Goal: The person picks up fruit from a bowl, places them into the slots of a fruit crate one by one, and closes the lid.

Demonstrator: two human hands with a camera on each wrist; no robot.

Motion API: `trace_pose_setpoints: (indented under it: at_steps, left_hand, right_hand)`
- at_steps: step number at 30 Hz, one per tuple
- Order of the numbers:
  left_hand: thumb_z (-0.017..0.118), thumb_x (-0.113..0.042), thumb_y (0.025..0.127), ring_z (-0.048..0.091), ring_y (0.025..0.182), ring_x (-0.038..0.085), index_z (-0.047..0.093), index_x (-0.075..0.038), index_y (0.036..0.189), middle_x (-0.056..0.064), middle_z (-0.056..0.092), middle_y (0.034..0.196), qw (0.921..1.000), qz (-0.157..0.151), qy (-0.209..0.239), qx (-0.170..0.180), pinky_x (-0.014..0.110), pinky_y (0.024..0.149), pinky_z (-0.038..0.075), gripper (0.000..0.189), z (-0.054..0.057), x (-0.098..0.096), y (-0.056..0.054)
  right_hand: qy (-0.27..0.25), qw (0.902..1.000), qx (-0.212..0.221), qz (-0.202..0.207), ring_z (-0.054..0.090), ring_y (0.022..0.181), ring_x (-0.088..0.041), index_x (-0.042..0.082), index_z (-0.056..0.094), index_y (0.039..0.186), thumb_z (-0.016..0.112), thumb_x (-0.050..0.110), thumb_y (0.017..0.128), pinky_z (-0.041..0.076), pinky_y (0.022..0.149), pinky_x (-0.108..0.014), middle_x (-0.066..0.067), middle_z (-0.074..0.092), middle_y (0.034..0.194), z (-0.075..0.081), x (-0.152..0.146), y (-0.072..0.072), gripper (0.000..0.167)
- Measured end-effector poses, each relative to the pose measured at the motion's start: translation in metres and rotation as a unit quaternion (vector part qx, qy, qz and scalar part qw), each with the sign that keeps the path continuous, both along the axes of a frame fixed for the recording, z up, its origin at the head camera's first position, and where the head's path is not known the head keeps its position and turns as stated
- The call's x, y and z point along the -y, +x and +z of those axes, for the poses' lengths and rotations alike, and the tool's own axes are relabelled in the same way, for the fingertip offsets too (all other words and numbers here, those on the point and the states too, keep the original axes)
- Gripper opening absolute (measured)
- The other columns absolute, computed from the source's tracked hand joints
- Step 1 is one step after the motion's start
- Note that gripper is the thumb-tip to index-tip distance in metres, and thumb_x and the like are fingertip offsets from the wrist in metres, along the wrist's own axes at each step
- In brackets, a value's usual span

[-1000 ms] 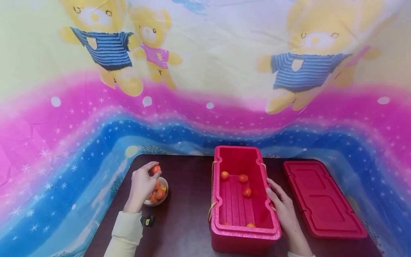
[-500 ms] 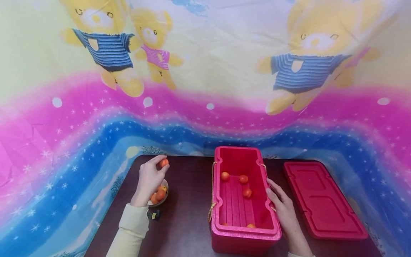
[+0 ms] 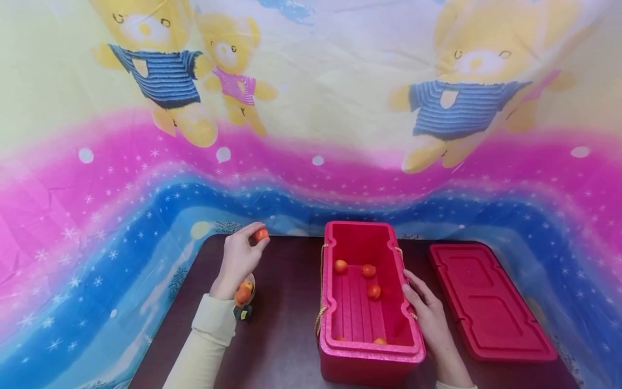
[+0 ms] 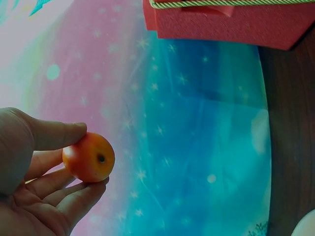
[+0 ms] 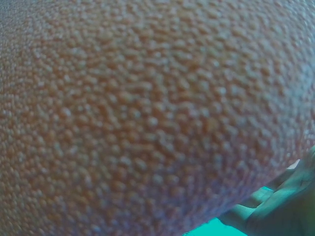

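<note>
left hand (image 3: pixel 240 260) up in the air left of the red box (image 3: pixel 369 368), thumb and fingers pinching a small orange fruit (image 3: pixel 261 234). bowl (image 3: pixel 253 292) with more fruit on the bench (image 3: pixel 286 329), left of the box, partly hidden by left wrist. right hand (image 3: pixel 431 316) touching the box's right wall, fingers fairly straight. loose fruits (image 3: pixel 368 270) inside the box, two partly hidden by its near wall. red lid (image 3: pixel 491 302) lies right of the box.
</note>
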State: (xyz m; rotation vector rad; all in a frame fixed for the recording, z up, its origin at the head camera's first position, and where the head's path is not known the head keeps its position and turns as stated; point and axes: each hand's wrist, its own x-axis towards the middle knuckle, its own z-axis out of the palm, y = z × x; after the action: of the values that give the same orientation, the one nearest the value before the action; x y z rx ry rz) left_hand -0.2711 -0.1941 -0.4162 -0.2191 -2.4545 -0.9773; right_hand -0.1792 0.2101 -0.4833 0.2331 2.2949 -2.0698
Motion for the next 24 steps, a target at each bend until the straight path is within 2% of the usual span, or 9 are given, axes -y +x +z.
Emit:
trace_pose_setpoints:
  at_steps: [5,12,19,24]
  left_hand:
    - [0.08,-0.014,0.088,0.068,0.109,0.03,0.074,-0.008,0.123,0.009,0.071,0.124,0.9996,-0.019,0.005,-0.021,0.044,0.088,0.056,0.036,0.006,-0.012,-0.005]
    - [0.08,-0.011,0.087,0.072,0.093,0.026,0.073,-0.007,0.123,0.011,0.071,0.124,0.9985,-0.044,0.019,-0.025,0.043,0.08,0.06,0.036,0.014,-0.023,-0.007]
    - [0.08,-0.011,0.088,0.071,0.101,0.024,0.072,-0.009,0.125,0.009,0.069,0.127,0.9975,-0.065,0.022,-0.016,0.039,0.08,0.061,0.038,0.024,-0.032,-0.007]
    - [0.08,-0.01,0.087,0.069,0.107,0.025,0.073,-0.009,0.124,0.009,0.069,0.127,0.9968,-0.074,0.02,-0.023,0.038,0.082,0.06,0.038,0.03,-0.039,-0.006]
  right_hand:
    - [0.001,1.0,0.003,0.001,0.063,0.104,-0.001,0.031,0.036,0.157,0.054,0.045,0.103,0.06,0.083,-0.034,-0.009,0.041,0.155,0.001,0.0,0.0,0.059]
    - [-0.003,1.0,0.006,0.002,0.063,0.104,-0.001,0.031,0.036,0.157,0.055,0.044,0.103,0.06,0.083,-0.034,-0.008,0.041,0.155,0.002,0.0,0.001,0.059]
    - [0.004,1.0,0.005,-0.004,0.062,0.104,0.002,0.031,0.037,0.157,0.055,0.045,0.103,0.06,0.083,-0.03,-0.006,0.041,0.154,0.002,0.001,0.0,0.059]
    - [0.005,0.9999,0.011,-0.001,0.061,0.104,0.002,0.031,0.035,0.158,0.054,0.046,0.103,0.06,0.084,-0.031,-0.008,0.04,0.156,0.002,0.0,0.0,0.06]
